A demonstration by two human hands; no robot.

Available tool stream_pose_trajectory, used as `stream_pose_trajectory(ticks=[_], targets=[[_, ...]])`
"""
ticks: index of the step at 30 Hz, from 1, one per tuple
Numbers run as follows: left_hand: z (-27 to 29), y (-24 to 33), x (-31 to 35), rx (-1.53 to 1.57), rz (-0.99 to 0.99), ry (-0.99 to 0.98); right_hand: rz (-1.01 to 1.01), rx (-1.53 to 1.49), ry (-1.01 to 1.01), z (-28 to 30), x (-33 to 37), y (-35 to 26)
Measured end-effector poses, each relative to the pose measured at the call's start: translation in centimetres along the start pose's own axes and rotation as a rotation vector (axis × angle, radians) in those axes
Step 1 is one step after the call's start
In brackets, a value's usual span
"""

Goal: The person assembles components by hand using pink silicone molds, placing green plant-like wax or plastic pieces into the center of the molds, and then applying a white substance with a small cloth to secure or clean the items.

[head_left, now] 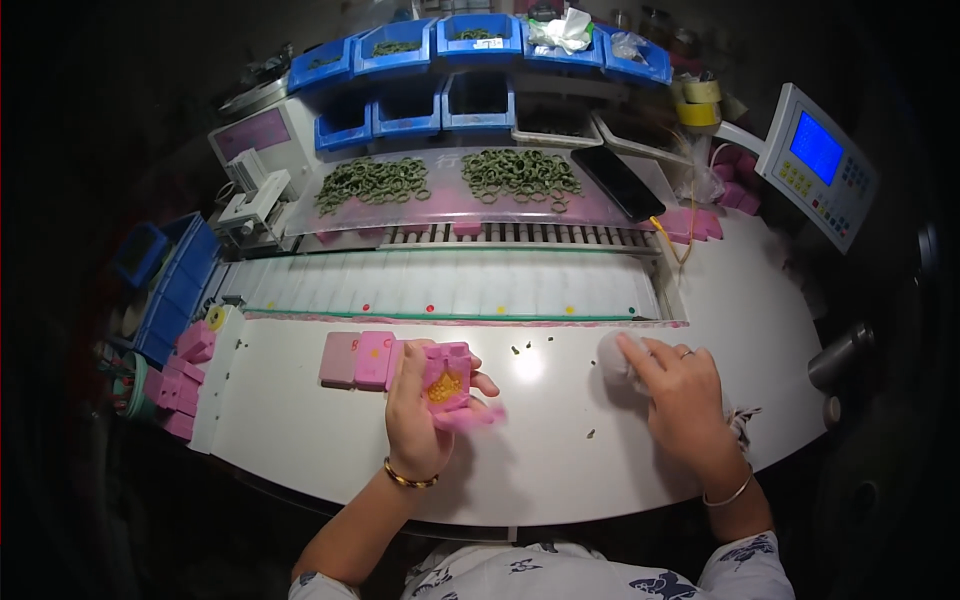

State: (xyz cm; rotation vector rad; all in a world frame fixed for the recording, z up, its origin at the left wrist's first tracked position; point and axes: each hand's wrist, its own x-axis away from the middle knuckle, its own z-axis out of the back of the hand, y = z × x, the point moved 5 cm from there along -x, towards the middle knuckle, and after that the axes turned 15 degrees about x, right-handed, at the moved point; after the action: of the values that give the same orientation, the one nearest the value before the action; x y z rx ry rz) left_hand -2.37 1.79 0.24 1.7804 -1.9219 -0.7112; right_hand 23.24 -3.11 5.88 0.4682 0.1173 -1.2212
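Observation:
My left hand (408,412) is closed around a pink rubber mould (456,358) and holds it upright above the white table. The mould's inner face shows a hollow with a yellow patch, and a pink part hangs blurred at its lower edge. To the right, my right hand (688,398) grips a rounded white cloth pouch (612,362) over the table, fingers on top of it. Just left of my left hand lie a pink mould block (376,362) with markings and a duller pink block (340,360). Small dark green bits (528,346) are scattered between my hands.
Behind runs a sunken white strip (450,280) with coloured dots, beside a roller rack (520,235). Green rings (520,178) lie on a clear sheet with a black phone (618,183). Blue bins (392,50) stand at the back, a control panel (820,165) right, pink blocks (180,385) left.

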Motion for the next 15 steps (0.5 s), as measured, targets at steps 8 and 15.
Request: stream_pose_trajectory(ticks=[8,15], targets=[[-1.3,-3.0,0.5,0.304,0.342,-0.004,-0.091,-0.001,0.076,0.1,-1.2,0.3],[-2.9,-2.9,1.8,-0.240,0.019,-0.185,0.073,-0.925,0.092,1.5,-4.2,-4.8]])
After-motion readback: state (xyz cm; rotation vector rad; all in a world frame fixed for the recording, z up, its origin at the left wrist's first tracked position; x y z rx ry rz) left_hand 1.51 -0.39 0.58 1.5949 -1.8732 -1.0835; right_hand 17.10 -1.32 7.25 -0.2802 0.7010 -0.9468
